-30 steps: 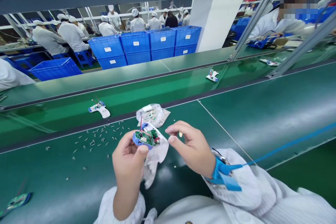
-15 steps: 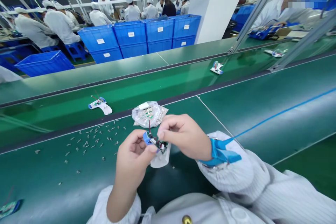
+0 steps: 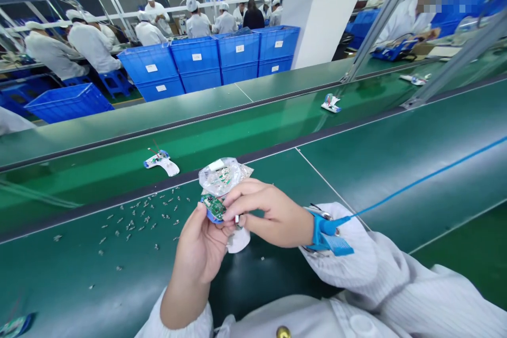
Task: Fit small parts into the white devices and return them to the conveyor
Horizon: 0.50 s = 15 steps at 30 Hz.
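Note:
My left hand (image 3: 204, 245) is closed around a gun-shaped white-and-blue plastic housing (image 3: 239, 242), whose white handle points down toward me. At its blue head a green circuit board (image 3: 214, 206) faces up, tilted, with my left thumb at its left edge. My right hand (image 3: 273, 215) is closed at the board's right edge, its fingertips against it. A small white piece shows between those fingers and the thumb; what they grip is partly hidden. Behind my hands lies a clear plastic bag (image 3: 220, 177) of small metal parts.
Several small metal parts (image 3: 146, 219) lie scattered at left on the green bench. Similar housings (image 3: 162, 162) rest on the green belt beyond. A blue wrist-strap cord (image 3: 428, 178) stretches off right. Blue crates (image 3: 198, 60) and co-workers in white (image 3: 198, 24) are farther back.
The circuit board's green face now shows more, and the held housing has turned. My right fingers have shifted to the board's right edge. A housing on the belt has moved slightly right.

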Motion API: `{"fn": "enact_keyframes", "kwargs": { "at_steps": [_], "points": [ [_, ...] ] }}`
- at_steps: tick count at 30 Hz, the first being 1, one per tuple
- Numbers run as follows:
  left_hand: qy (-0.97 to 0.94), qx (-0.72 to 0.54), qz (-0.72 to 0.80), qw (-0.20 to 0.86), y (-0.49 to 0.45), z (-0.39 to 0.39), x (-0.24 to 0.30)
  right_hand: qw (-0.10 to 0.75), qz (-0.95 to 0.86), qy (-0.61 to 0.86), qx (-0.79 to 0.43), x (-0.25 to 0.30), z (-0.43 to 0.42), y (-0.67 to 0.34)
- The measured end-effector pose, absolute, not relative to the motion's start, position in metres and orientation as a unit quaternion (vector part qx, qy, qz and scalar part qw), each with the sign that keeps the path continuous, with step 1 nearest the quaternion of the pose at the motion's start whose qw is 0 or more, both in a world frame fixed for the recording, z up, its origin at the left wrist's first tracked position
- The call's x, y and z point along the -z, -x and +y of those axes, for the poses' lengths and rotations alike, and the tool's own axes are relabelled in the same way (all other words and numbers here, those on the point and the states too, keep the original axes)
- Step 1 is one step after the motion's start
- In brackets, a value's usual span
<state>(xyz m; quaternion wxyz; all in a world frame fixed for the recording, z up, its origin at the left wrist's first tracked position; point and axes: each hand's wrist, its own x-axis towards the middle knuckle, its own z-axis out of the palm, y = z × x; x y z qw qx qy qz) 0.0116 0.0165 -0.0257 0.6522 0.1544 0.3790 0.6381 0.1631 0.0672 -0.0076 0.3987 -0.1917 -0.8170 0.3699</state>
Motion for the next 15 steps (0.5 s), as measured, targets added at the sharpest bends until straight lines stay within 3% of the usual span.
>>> {"fn": "enact_keyframes", "kwargs": {
  "at_steps": [8,15],
  "points": [
    [-0.142,-0.631,0.385,0.658,-0.014,0.022,0.024,0.422,-0.802,0.178,-0.383,0.023,0.071,-0.158],
    [-0.184,-0.63,0.423,0.625,-0.015,0.016,0.029,0.444,-0.676,0.307,-0.501,0.026,0.054,-0.155]
  ]
}}
